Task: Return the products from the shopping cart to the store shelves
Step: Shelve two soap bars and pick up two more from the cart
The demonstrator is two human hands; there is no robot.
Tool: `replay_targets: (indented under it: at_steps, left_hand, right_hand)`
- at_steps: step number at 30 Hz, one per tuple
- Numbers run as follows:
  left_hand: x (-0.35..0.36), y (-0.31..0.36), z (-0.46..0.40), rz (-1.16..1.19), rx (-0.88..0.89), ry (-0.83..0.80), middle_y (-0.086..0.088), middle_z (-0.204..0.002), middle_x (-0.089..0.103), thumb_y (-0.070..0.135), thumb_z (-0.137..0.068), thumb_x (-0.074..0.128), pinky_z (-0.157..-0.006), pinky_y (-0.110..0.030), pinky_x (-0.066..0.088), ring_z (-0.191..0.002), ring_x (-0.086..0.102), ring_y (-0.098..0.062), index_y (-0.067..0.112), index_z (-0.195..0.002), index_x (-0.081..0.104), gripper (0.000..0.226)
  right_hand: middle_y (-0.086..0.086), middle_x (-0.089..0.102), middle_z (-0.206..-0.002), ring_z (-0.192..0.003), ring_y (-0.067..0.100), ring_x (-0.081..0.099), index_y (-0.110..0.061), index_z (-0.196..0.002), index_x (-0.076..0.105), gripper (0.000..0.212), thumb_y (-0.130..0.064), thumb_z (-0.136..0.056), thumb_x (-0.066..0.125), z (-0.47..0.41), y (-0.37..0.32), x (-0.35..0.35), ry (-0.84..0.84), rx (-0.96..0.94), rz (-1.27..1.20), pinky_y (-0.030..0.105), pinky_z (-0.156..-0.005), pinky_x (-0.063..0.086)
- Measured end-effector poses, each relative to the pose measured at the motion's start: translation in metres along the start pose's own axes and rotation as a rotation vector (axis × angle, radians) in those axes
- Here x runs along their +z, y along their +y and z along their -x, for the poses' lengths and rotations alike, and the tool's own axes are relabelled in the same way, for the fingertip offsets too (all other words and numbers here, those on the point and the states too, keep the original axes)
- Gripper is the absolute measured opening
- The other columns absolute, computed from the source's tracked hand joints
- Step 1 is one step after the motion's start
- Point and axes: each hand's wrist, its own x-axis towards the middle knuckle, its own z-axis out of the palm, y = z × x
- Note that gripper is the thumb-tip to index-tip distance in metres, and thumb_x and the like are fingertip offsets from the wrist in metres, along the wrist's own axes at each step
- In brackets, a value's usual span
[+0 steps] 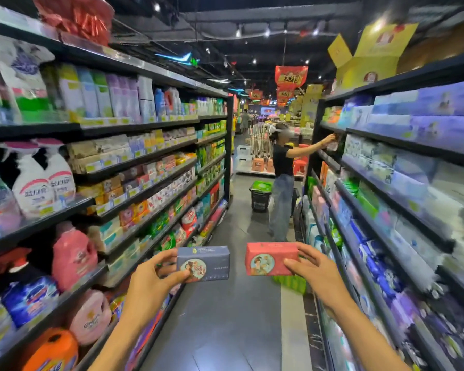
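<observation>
I stand in a store aisle and hold two small boxes in front of me at waist height. My left hand grips a blue-grey box by its left end, thumb on the front, fingers behind. My right hand grips a pink-red box by its right end in the same way. Both boxes show a round picture on the front. They are level and apart from each other. No shopping cart shows in this view.
Shelves of soap and detergent line the left. Shelves of packaged tissue line the right. A person ahead reaches into the right shelf beside a black basket. A green crate sits on the floor behind the pink-red box.
</observation>
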Motion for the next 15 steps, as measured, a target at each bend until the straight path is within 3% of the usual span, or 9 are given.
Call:
replay_targets:
  at_steps: [4, 6, 12, 15]
  left_hand:
    - [0.016, -0.013, -0.092, -0.008, -0.009, 0.024, 0.001, -0.104, 0.076, 0.011, -0.073, 0.088, -0.068, -0.012, 0.054, -0.089, 0.073, -0.005, 0.017, -0.117, 0.07, 0.048]
    - [0.021, -0.024, -0.131, -0.016, -0.013, 0.067, 0.004, -0.101, 0.077, 0.013, -0.073, 0.088, -0.068, -0.015, 0.056, -0.091, 0.074, -0.006, 0.021, -0.116, 0.07, 0.048]
    - [0.025, -0.074, -0.248, -0.065, -0.031, 0.189, 0.009, -0.1, 0.077, 0.015, -0.073, 0.088, -0.08, -0.029, 0.059, -0.09, 0.073, -0.003, 0.028, -0.11, 0.069, 0.043]
    - [0.02, -0.096, -0.314, -0.107, -0.067, 0.259, 0.007, -0.105, 0.076, 0.016, -0.072, 0.089, -0.084, -0.032, 0.059, -0.093, 0.073, -0.005, 0.026, -0.112, 0.069, 0.046]
  right_hand:
    - [-0.005, 0.078, -0.096, -0.089, 0.004, 0.072, -0.019, -0.11, 0.068, 0.041, 0.004, -0.078, 0.078, -0.093, 0.014, 0.022, -0.002, 0.012, -0.002, 0.015, -0.068, 0.055]
    - [-0.012, 0.077, -0.088, -0.083, 0.0, 0.071, -0.021, -0.105, 0.068, 0.039, 0.007, -0.078, 0.075, -0.141, 0.023, 0.038, -0.026, 0.002, -0.007, 0.013, -0.067, 0.054]
    - [-0.008, 0.077, -0.093, -0.085, -0.001, 0.071, -0.016, -0.106, 0.069, 0.039, 0.008, -0.078, 0.076, -0.296, 0.066, 0.097, -0.134, -0.002, -0.008, 0.012, -0.068, 0.054]
    - [-0.01, 0.078, -0.092, -0.085, -0.001, 0.071, -0.022, -0.103, 0.07, 0.039, 0.006, -0.077, 0.077, -0.379, 0.081, 0.134, -0.219, -0.005, -0.007, 0.012, -0.067, 0.053]
